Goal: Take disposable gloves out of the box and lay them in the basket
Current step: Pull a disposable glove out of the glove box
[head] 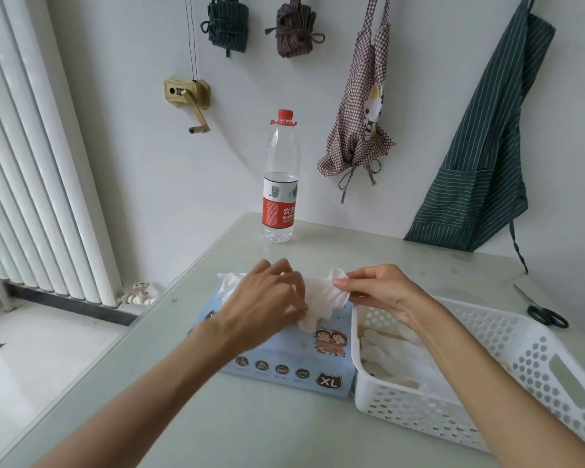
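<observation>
1. Pale table (284,430) holds the glove box (294,363) beside the white basket (419,413);
2. both forearms reach forward; left hand (264,298) and right hand (382,292) pinch one glove (321,295) above the box.

A thin white glove (321,295) is held above the blue box (284,363) w/ both hands: left hand (267,298) grips one end, right hand (382,292) pinches the other. More gloves (399,359) are seen lying in the white basket (487,420), just right of box. Water bottle (281,184) stands behind; scissors (541,310) lie far right on the table (250,430).
</observation>
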